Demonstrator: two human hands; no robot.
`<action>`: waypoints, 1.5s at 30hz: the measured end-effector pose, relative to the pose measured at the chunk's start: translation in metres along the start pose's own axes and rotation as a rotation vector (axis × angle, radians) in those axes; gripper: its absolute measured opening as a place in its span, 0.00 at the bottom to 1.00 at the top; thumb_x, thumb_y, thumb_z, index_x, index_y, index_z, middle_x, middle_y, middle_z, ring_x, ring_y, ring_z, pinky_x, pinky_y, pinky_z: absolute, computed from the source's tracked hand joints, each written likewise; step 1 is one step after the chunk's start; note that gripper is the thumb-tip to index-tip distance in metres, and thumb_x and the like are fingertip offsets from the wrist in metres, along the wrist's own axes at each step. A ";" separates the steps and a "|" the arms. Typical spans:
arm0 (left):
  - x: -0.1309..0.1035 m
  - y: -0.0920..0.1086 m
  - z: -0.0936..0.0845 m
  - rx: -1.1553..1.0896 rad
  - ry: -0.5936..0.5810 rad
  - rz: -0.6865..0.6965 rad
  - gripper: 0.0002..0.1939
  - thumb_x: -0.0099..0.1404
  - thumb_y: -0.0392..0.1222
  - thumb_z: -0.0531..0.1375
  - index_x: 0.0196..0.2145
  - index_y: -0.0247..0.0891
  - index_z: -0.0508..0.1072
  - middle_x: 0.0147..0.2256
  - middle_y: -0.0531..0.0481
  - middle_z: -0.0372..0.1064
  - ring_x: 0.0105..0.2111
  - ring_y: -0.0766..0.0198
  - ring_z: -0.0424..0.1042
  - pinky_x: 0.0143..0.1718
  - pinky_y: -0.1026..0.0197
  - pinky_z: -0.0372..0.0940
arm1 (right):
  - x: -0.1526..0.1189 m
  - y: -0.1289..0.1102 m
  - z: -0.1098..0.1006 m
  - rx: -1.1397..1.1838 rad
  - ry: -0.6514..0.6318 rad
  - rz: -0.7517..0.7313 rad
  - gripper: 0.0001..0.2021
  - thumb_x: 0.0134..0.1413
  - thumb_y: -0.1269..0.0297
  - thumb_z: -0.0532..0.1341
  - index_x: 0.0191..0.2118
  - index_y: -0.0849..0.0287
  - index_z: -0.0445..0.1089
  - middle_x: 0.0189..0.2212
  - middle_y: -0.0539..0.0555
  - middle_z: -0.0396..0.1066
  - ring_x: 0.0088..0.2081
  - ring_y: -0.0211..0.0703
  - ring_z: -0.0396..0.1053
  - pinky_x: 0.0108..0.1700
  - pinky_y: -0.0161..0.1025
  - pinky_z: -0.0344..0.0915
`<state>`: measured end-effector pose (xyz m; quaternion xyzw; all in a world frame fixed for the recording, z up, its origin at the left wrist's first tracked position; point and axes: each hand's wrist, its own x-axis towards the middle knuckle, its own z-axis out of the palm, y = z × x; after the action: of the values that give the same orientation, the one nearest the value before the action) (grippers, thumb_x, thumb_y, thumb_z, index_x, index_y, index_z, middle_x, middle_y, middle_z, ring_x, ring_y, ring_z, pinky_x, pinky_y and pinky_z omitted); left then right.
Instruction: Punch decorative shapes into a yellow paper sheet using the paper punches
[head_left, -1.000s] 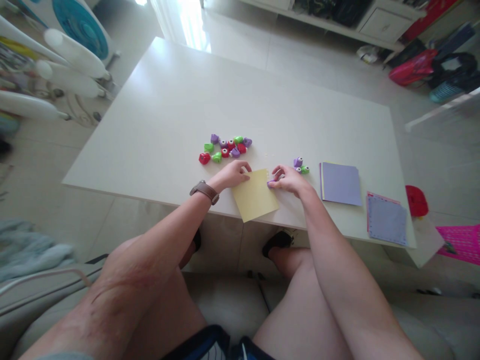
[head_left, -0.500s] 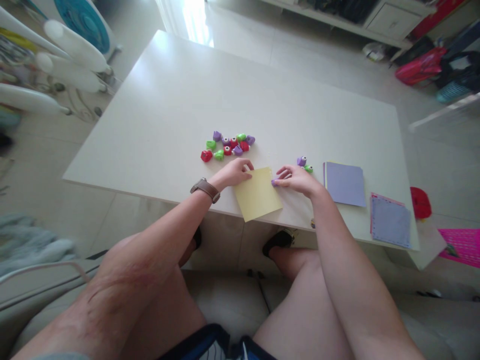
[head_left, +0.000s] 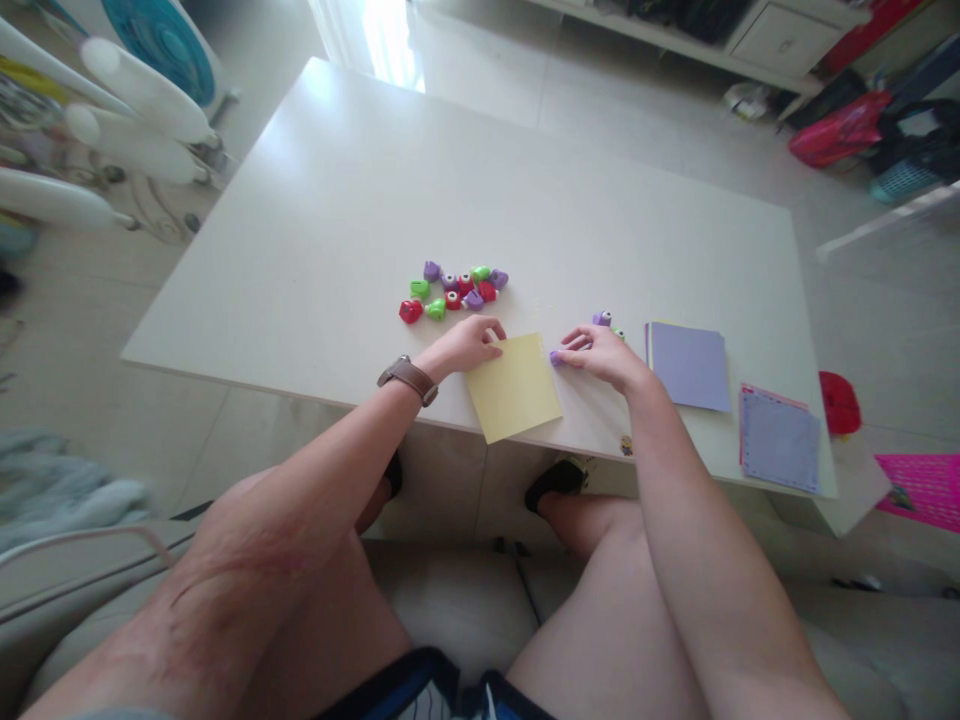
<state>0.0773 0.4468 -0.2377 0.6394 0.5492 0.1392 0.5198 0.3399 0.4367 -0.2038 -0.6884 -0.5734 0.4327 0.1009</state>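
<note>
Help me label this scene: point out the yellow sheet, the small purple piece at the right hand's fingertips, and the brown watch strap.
Yellow sheet [head_left: 515,392]: head view, middle of its face.
Small purple piece [head_left: 555,358]: head view, its exposed end.
Brown watch strap [head_left: 414,378]: head view, its upper side.

At the centre of the frame, the yellow sheet [head_left: 514,390] looks like smooth, matt paper, as does the purple-topped stack [head_left: 688,367] right of centre, while the small coloured pieces [head_left: 452,300] left of centre look like shiny, smooth plastic. The white tabletop [head_left: 337,220] has a smooth, softly glossy finish; the floor [head_left: 480,90] at the top is polished and reflective. The grey-blue cloth [head_left: 67,490] at lower left looks soft and fluffy.
</note>
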 end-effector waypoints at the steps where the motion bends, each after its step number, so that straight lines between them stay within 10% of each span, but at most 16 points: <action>1: -0.001 0.001 -0.001 0.013 0.001 -0.001 0.11 0.62 0.34 0.64 0.43 0.37 0.77 0.37 0.47 0.75 0.32 0.62 0.73 0.32 0.61 0.65 | 0.000 0.000 0.000 0.014 -0.004 0.002 0.11 0.52 0.65 0.72 0.39 0.59 0.73 0.41 0.59 0.79 0.38 0.46 0.75 0.45 0.44 0.72; 17: -0.005 -0.001 -0.002 0.279 0.104 0.088 0.15 0.59 0.30 0.63 0.44 0.37 0.78 0.41 0.45 0.77 0.38 0.58 0.75 0.40 0.59 0.67 | 0.005 0.002 0.000 0.164 0.009 0.030 0.07 0.50 0.76 0.63 0.33 0.59 0.77 0.33 0.56 0.79 0.37 0.46 0.75 0.52 0.49 0.72; 32: -0.004 -0.002 0.000 0.320 0.101 0.107 0.16 0.58 0.29 0.64 0.45 0.36 0.78 0.41 0.45 0.77 0.37 0.58 0.74 0.38 0.59 0.66 | -0.008 -0.014 -0.005 -0.275 0.224 -0.116 0.05 0.48 0.72 0.68 0.34 0.60 0.79 0.34 0.56 0.80 0.37 0.47 0.75 0.44 0.43 0.70; 45: -0.002 -0.007 0.001 0.319 0.108 0.125 0.15 0.57 0.31 0.63 0.43 0.37 0.78 0.39 0.46 0.77 0.36 0.58 0.74 0.36 0.58 0.65 | -0.021 -0.020 0.000 -0.561 0.080 -0.306 0.16 0.52 0.77 0.60 0.41 0.57 0.83 0.39 0.56 0.82 0.44 0.49 0.76 0.53 0.46 0.67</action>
<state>0.0737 0.4433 -0.2432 0.7382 0.5506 0.1165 0.3719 0.3268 0.4249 -0.1814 -0.6115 -0.7628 0.2101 -0.0065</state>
